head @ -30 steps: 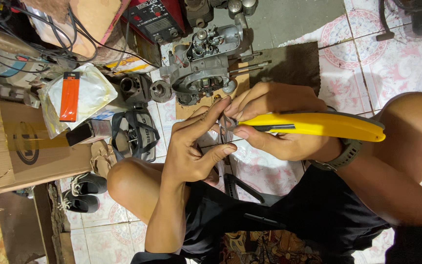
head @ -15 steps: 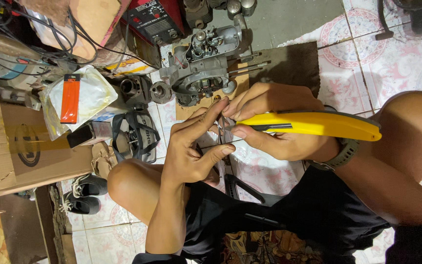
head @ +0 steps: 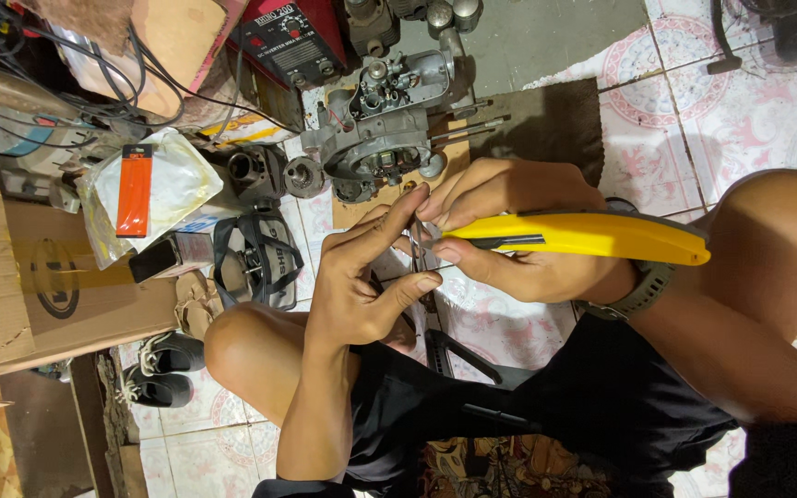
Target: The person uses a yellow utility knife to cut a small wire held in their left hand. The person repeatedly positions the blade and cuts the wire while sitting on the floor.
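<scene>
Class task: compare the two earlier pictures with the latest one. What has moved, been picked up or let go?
Nothing visibly changed. The right hand still holds the yellow cutter, the left hand still pinches the small metal piece at its tip, and the engine block lies where it was.

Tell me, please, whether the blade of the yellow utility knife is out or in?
Out: a thin metal blade shows past the yellow utility knife, between the fingers of both hands.

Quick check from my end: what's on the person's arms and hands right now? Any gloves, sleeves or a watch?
Both hands are bare, no gloves: left hand, right hand. Both forearms are uncovered, with no sleeves reaching them. The right wrist carries a grey wristwatch with a ribbed strap. No rings or other markings are visible.
</scene>
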